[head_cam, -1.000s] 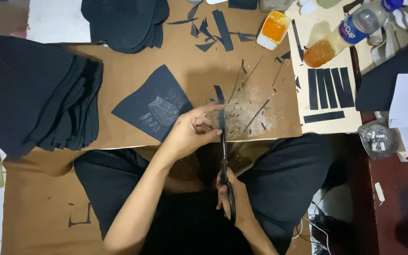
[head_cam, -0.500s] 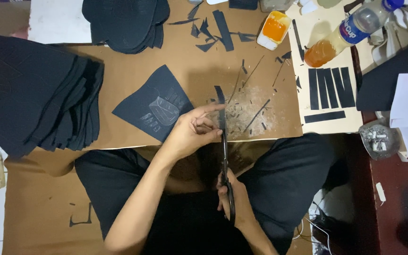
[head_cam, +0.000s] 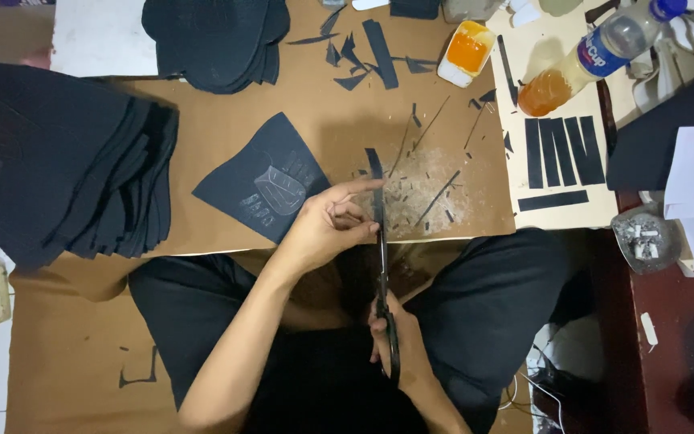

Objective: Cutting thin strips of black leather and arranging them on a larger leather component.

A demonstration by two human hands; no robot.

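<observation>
My left hand pinches a narrow black strip that stands up over the brown cardboard board. My right hand grips the handles of long black scissors, whose blades run up along the strip beside my left fingers. A dark square sheet with a pale drawn outline lies just left of my left hand. Small black offcuts lie scattered to the right of the strip.
A tall pile of black sheets fills the left. Black sole shapes lie at the top. Right side: cut black strips, an orange glue tub, a bottle, an ashtray.
</observation>
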